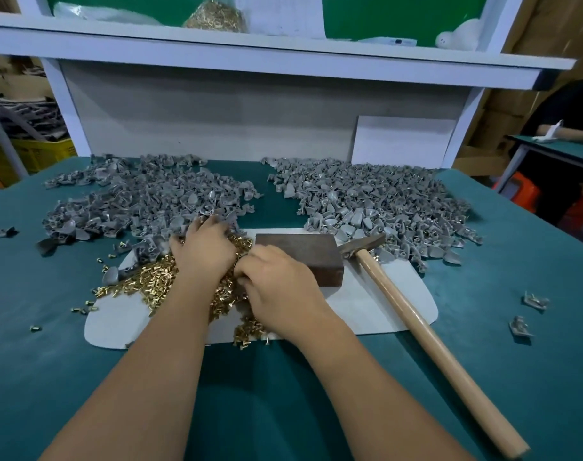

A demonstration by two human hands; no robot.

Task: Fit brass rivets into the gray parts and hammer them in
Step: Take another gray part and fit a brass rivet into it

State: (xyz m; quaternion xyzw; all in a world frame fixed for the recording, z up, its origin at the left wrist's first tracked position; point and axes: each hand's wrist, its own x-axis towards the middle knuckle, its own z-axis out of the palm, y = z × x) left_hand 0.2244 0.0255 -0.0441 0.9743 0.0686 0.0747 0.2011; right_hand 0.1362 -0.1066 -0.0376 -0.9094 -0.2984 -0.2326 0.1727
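Brass rivets [157,277] lie in a loose heap on a pale mat [366,311], and both hands are down in this heap. The left hand [203,251] is palm down, its fingers bent and reaching toward 12 o'clock, where the rivets meet the edge of the near gray pile. The fingertips go in among the pieces, so I cannot tell if they grip anything. The right hand [280,287] is just beside it at 4 o'clock, fingers curled toward the left; what they pinch is hidden by the knuckles, and I cannot tell if it is a rivet or a gray part.

At 2 o'clock from the right hand, touching its far side, sits a dark block [303,257] on the mat. The hammer [416,311] lies beyond it, its metal head against the block's right corner and its wooden handle running toward 5 o'clock, the end nearly at the picture's border.

Gray parts are in two big piles on the green table [283,410]: one [144,197] at 11 o'clock, the other [376,201] at 1 o'clock. Some single pieces [529,311] lie at 3 o'clock. A shelf [283,58] crosses above, its upper part cut off.
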